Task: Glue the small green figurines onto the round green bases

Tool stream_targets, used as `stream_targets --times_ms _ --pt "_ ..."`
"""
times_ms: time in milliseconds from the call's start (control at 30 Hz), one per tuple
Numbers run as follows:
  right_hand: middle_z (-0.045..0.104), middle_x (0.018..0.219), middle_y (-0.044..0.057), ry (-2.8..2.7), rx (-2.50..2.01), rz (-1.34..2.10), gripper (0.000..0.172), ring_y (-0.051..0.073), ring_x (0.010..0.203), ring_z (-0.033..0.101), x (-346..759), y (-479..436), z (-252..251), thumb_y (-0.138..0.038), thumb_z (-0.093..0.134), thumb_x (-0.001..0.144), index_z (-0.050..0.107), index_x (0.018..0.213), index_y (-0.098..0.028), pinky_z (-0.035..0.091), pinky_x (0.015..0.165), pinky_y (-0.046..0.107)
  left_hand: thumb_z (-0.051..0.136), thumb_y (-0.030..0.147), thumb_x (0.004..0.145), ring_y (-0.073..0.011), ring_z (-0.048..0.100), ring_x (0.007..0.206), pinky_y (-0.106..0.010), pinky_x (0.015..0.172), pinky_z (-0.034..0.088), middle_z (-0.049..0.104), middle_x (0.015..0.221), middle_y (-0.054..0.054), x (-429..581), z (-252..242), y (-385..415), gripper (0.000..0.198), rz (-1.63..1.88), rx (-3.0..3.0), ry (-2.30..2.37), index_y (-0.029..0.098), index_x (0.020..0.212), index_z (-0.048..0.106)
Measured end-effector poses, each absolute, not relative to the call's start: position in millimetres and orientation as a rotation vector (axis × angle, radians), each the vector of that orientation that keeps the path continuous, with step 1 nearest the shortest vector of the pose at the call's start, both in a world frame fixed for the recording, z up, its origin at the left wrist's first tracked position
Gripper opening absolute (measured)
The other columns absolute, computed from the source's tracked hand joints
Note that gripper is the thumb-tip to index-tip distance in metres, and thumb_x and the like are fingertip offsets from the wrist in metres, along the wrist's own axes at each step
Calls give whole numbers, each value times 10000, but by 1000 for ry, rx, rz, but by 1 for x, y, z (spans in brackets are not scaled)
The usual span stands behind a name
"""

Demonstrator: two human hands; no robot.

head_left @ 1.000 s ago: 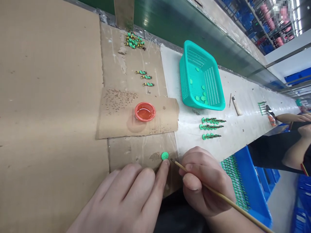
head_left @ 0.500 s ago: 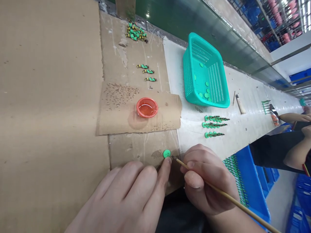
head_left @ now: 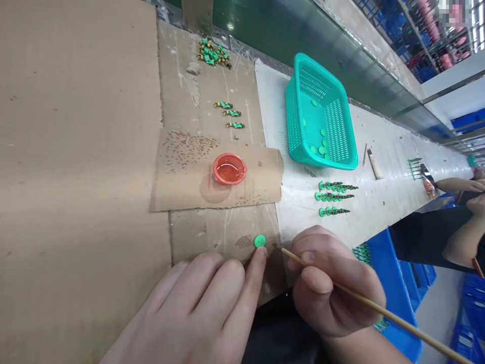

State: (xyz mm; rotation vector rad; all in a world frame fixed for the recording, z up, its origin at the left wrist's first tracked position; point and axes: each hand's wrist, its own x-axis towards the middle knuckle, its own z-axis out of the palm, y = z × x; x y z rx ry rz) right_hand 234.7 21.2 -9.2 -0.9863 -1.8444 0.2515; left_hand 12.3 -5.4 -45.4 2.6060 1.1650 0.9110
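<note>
2 hands low on the cardboard (head_left: 212, 227): left hand (head_left: 204, 303) flat and unclenched, 1 fingertip (head_left: 260, 254) touching the green button (head_left: 259, 241). Right hand (head_left: 329, 288) pinches a thin stick (head_left: 379, 309), tip just beside that button.

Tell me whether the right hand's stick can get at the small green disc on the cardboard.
Probably yes. The right hand holds the thin stick, tip just beside the green disc, bare cardboard between. The left hand has a fingertip only at its near edge.
</note>
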Motion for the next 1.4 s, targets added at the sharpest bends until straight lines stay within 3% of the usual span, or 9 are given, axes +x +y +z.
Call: stream_targets --times_ms 133,300,433,600,867,1000,1133,1233,1400 --pt "794 859 35 -1699 -1059 298 125 229 678 777 240 17 -12 -197 700 1174 759 1278 -234 653 597 400 551 67 1069 -296 556 993 -480 896 430 642 984 -85 10 -45 -4 578 880 2642 1175 42 1639 641" --pt "906 1198 110 -1868 -1094 619 312 275 1031 859 247 24 -5 -272 539 1253 744 1488 -262 729 874 486 524 58 1069 -308 554 1015 -489 953 432 644 1029 -91 6 -44 -6 509 851 2642 1164 89 1549 689" --pt "902 1236 96 -2048 -1110 693 259 246 1093 824 248 32 1 -142 589 1194 752 1362 -251 697 975 441 493 32 1072 -285 532 974 -467 939 429 609 1030 -70 4 -41 -3 486 786 2634 1161 124 1500 707" --pt "866 1094 68 -2027 -1133 613 248 234 1041 808 249 22 -1 -66 661 1118 731 1263 -256 691 921 379 504 102 1157 -251 557 949 -403 869 480 613 1029 -55 5 -27 4 370 802 2639 1120 156 1444 732" --pt "797 994 51 -1982 -1232 487 185 248 955 755 251 12 -14 -84 714 1076 667 1101 -262 642 850 376 485 114 1154 -220 691 889 -357 815 575 747 1013 -46 5 -3 3 435 733 2656 1177 230 1435 795" --pt "812 1005 52 -1902 -1175 524 146 241 955 772 256 8 -9 -120 736 1084 694 1116 -257 651 864 375 700 307 1146 -206 838 985 -295 888 680 884 1135 -35 3 4 -13 317 933 2034 1330 354 1412 867" --pt "836 965 12 -1762 -1084 716 134 179 853 792 254 -3 8 -148 765 1071 753 1147 -257 649 812 312 976 560 951 -265 925 955 -295 855 762 933 1025 -63 17 12 -26 289 1207 1074 1350 313 1098 950" --pt "857 921 -7 -1645 -991 992 112 148 775 789 241 -10 21 -172 793 1047 801 1132 -245 646 765 272 1060 559 858 -308 931 1073 -377 969 776 934 1095 -94 37 19 -25 331 1322 775 1209 302 1031 944" --pt "829 809 12 -1347 -1022 1466 67 155 693 742 224 -14 30 -270 812 1008 835 983 -213 593 629 250 1045 507 900 -335 874 1279 -436 1034 758 931 1128 -69 56 24 -29 234 1420 809 1123 356 1043 937"
